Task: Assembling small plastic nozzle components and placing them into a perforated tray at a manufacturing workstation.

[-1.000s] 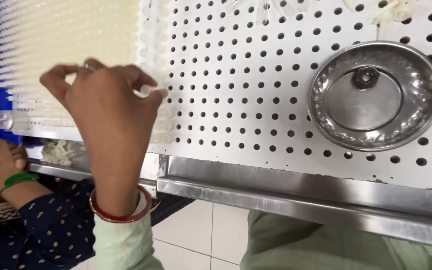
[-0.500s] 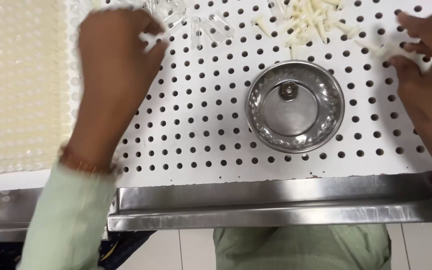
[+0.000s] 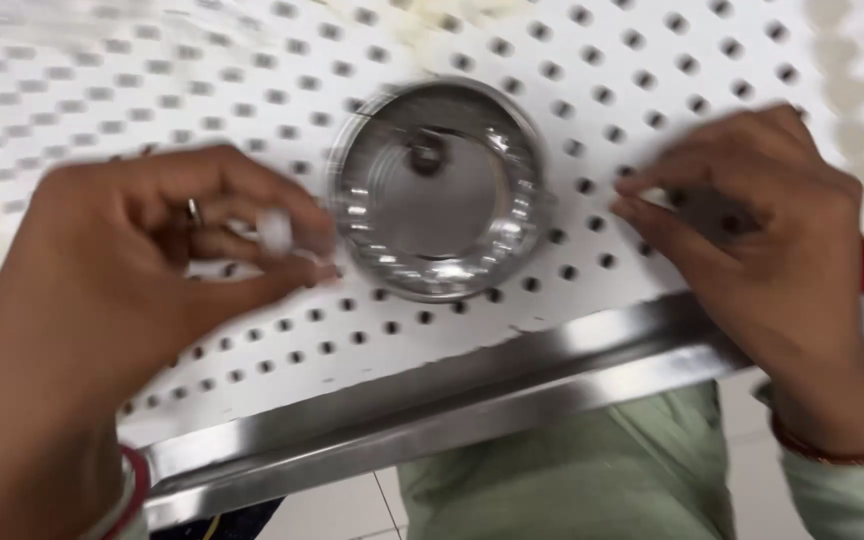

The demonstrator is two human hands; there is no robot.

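- Left hand point(image 3: 142, 270): lay at about nine o'clock of the frame, curled over the white perforated desk point(image 3: 652, 60). Its grip was pressed together, thumb against forefinger, pinching a small white piece point(image 3: 275, 230); the piece was blurred, so its exact shape could not be told. A ring showed on one finger. The pinch sat just beside the bowl's nine o'clock rim, seemingly so the small part stayed under control close to the dish.
- Right hand point(image 3: 742, 230): lay at about three o'clock, fingers bent and drawn toward each other with the tips resting on the perforated surface. Whether the grip held anything could not be told; motion blur hid the gap between fingertips. It stood near the bowl's three o'clock side, not touching it.
- Steel bowl point(image 3: 439, 190): round, shallow, shiny, sitting upright on the desk between the two hands, at the frame's centre. One small dark item lay inside near its twelve o'clock; too blurred to identify. Its central spot put it within equal reach of both hands.
- Metal edge rail point(image 3: 432, 400): ran along the desk's near side at six o'clock, tilted in view.
- Pale loose pieces point(image 3: 472, 10): blurred heap at twelve o'clock, well apart from both hands.
- Light green clothing point(image 3: 592, 470): showed below the rail at six o'clock.
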